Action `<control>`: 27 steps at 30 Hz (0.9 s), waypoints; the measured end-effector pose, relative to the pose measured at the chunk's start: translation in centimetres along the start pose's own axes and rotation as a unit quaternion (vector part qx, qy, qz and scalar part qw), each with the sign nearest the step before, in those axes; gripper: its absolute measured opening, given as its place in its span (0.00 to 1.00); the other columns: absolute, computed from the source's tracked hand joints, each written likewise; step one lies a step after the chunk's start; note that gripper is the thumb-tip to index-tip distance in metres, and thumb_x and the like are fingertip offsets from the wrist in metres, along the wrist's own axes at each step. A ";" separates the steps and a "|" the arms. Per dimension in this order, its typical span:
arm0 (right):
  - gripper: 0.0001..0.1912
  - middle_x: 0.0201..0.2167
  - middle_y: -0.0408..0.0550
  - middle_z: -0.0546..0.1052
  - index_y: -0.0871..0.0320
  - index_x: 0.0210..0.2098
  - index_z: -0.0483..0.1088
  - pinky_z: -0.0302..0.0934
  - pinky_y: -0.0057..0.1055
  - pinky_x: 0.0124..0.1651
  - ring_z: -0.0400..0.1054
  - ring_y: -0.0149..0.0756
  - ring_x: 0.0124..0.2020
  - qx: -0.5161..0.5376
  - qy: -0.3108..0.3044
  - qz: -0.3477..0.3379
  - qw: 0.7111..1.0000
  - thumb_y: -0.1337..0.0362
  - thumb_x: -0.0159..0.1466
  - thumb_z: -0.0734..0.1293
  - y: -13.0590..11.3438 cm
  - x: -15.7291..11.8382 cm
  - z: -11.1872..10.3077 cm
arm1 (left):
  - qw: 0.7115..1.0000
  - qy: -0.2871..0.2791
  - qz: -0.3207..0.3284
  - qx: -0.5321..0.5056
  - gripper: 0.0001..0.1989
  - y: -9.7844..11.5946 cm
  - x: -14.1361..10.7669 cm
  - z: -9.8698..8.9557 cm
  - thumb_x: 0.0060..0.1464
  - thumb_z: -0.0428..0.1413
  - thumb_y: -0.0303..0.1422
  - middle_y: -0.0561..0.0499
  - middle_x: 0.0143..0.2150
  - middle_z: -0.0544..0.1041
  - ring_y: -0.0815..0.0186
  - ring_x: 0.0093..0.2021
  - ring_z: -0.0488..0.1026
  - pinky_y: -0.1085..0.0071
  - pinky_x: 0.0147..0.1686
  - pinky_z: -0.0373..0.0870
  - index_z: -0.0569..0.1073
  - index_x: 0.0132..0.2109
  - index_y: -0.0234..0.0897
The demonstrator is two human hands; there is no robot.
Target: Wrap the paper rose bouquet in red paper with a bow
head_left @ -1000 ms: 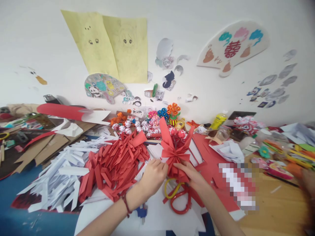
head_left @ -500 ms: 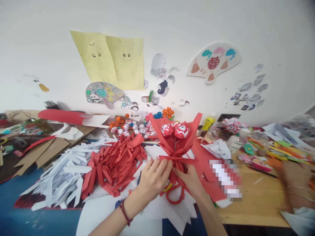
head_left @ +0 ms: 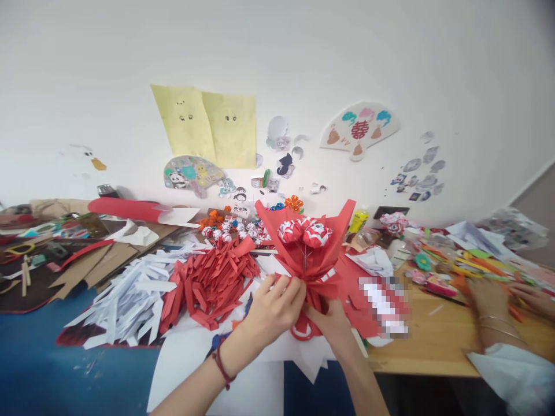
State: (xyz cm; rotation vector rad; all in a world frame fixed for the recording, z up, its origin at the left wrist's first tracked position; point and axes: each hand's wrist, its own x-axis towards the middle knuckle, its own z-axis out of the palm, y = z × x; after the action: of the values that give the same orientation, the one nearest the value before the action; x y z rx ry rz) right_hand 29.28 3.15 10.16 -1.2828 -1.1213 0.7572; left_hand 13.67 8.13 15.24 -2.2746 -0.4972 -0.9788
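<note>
The left hand [head_left: 277, 306] pinches the gathered waist of a red paper bouquet [head_left: 309, 268], while the right hand [head_left: 330, 325] grips it just below (its fingertips seem tucked behind the folds, though they are hard to make out). The bouquet is held upright above white paper [head_left: 225, 372], red-and-white paper flowers [head_left: 318, 234] in its flared top, red paper strips [head_left: 212, 283] heaped to the left.

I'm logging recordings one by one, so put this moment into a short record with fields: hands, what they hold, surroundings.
Left hand: pinching a red paper wrap at its gathered waist
Right hand: holding the wrap just below
Inside wrap: red-and-white flowers
Left of wrap: piles of red strips and white strips
Wall: yellow sheets
Far right: another person's braceleted hand
</note>
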 end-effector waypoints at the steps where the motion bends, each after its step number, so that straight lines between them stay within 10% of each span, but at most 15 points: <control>1: 0.15 0.36 0.51 0.81 0.60 0.39 0.74 0.70 0.40 0.45 0.76 0.48 0.41 -0.002 0.002 -0.002 1.000 0.58 0.56 0.72 -0.1 -0.2 0.0 | 1.000 -0.005 0.000 -0.001 0.11 0.0 0.1 -0.2 0.65 0.47 0.22 0.48 0.37 0.75 0.64 0.34 0.66 0.64 0.36 0.59 0.74 0.44 0.30; 27: 0.13 0.38 0.49 0.81 0.57 0.42 0.73 0.70 0.38 0.46 0.76 0.46 0.43 0.012 -0.011 -0.008 1.000 0.60 0.58 0.72 0.5 -1.1 0.6 | 0.996 -0.035 0.063 -0.059 0.11 -1.4 -0.3 0.2 0.67 0.45 0.23 0.44 0.35 0.72 0.61 0.34 0.65 0.65 0.34 0.60 0.71 0.41 0.30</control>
State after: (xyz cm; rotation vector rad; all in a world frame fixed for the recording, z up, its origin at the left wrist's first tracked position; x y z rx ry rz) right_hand 28.43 2.46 9.41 -1.2473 -1.1364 0.7722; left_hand 12.78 9.28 15.45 -2.4199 -0.3289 -0.8891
